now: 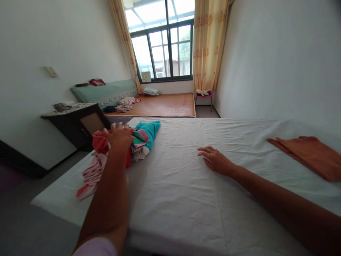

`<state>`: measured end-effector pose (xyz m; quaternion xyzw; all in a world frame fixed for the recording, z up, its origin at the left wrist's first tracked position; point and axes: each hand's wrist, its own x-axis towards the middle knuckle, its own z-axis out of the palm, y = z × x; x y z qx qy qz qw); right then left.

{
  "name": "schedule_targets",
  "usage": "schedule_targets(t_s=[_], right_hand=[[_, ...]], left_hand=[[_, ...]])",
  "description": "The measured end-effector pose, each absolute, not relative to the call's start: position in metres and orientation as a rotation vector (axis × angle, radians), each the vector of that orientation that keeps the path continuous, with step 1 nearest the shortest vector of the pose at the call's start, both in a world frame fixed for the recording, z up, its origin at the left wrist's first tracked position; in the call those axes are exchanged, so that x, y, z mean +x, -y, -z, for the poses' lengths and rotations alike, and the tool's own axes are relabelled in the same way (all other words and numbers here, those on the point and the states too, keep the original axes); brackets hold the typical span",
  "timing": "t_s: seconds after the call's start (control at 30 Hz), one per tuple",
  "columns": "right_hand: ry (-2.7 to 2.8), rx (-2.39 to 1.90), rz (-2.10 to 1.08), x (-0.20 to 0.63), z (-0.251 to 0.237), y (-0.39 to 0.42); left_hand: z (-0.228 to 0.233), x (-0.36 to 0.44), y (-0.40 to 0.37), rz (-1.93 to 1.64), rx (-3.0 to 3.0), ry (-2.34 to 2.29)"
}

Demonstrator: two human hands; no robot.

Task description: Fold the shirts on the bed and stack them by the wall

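My left hand (119, 136) reaches over a heap of clothes at the left of the white-sheeted table (173, 192). Its fingers are spread above a red garment (100, 141); whether they touch it I cannot tell. Right of that hand lies a turquoise garment (152, 131) with a pink and green piece, and a whitish cloth below it. A pink striped garment (93, 170) hangs toward the near left. My right hand (214, 159) is low over the sheet at the middle, fingers stretched and holding nothing. A folded brown garment (314, 156) lies flat at the far right.
Behind the table is a low bed with a brown mat (170, 103), with crumpled clothes (127, 103) on it. A dark cabinet (87, 124) stands at the left. A small stool (204, 95) is by the curtain (207, 49). White walls flank both sides.
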<state>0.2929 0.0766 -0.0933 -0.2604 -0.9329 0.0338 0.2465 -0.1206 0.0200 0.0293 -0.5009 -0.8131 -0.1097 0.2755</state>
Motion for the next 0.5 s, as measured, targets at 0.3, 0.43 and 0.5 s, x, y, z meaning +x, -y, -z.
schedule_targets(t_s=[0.3,0.43,0.5], right_hand=[[2.366,-0.724,-0.366,0.302,0.113,-0.083],[2.258,-0.793,-0.511,0.299,0.104,-0.078],[2.202,-0.814,-0.659,0.295,0.096,-0.071]], left_hand=[[-0.054,-0.121,-0.007,0.493,-1.319,2.288],[-0.082,-0.053,-0.015,1.058,-1.62,1.919],[-0.085,-0.012,-0.026,1.316,-1.918,1.75]])
